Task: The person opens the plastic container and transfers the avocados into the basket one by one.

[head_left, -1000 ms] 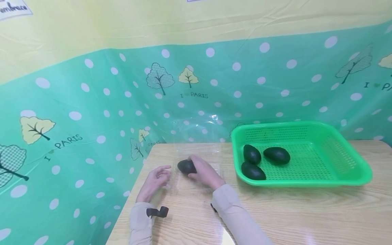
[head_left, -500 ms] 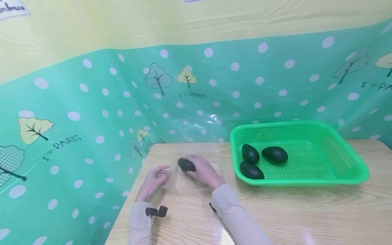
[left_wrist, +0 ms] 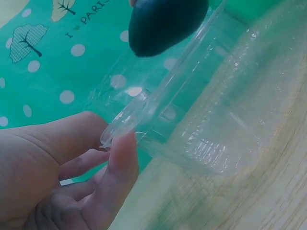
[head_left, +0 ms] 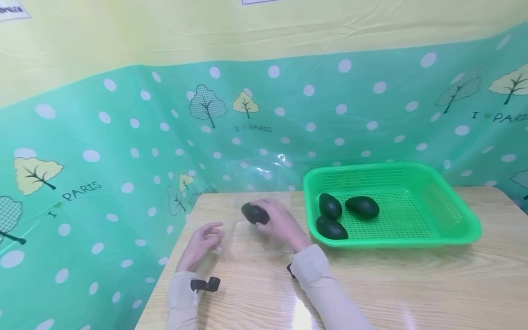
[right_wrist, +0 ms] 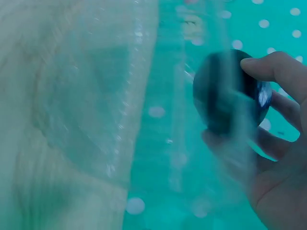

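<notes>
My right hand (head_left: pixel 282 223) grips a dark green, nearly black avocado (head_left: pixel 252 213), fingers on one side and thumb on the other. It is held over a clear plastic clamshell box (left_wrist: pixel 206 146) on the table, whose see-through walls are hard to make out in the head view. Thumb and fingers of my left hand (head_left: pixel 200 244) pinch the near left rim of that box. In the right wrist view, the box's clear wall partly crosses in front of the avocado (right_wrist: pixel 215 96), and the picture is blurred.
A green plastic basket (head_left: pixel 396 243) stands to the right, with several avocados (head_left: pixel 362 207) at its left end. The wooden table (head_left: pixel 264 293) ends at a polka-dot curtain (head_left: pixel 136 151) behind and to the left.
My right hand has lifted the avocado and carried it slightly away and to the right. My left hand keeps its place at the box. The head view has turned slightly right.
</notes>
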Motion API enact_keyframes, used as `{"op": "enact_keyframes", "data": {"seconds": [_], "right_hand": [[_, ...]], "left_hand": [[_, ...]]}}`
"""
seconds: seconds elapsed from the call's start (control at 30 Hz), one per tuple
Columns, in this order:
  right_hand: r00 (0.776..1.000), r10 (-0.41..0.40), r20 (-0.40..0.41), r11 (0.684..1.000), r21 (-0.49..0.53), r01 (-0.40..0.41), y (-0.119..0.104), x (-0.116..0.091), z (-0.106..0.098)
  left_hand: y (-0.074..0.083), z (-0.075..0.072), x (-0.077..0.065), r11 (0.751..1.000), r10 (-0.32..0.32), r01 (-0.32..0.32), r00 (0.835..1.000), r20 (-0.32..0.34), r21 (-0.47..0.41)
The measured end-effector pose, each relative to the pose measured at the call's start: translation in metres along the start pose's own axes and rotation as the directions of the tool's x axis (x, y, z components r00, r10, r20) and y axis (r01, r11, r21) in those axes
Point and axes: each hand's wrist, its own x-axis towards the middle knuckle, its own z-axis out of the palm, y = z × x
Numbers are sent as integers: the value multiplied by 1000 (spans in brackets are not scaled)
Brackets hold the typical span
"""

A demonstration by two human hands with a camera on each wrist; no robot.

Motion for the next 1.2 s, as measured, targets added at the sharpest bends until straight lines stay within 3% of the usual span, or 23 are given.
{"op": "enact_keyframes", "data": {"seconds": [0.43, 0.73, 1.0, 1.2], "right_hand": [[998, 23, -61, 1000, -8, -24, 8, -26, -43], [994, 1, -108, 999, -35, -5, 17, -41, -64], [987, 58, -150, 998, -15, -61, 23, -55, -81], [984, 49, -173, 998, -16, -53, 29, -63, -91]], "left_hand": [[4, -1, -2, 1000, -20, 20, 1000, 19, 9], [3, -2, -3, 999, -28, 28, 999, 19, 19], [0, -2, -1, 999, -27, 27, 1000, 14, 21], [0, -1, -1, 1000, -24, 24, 1000, 21, -1]]}}
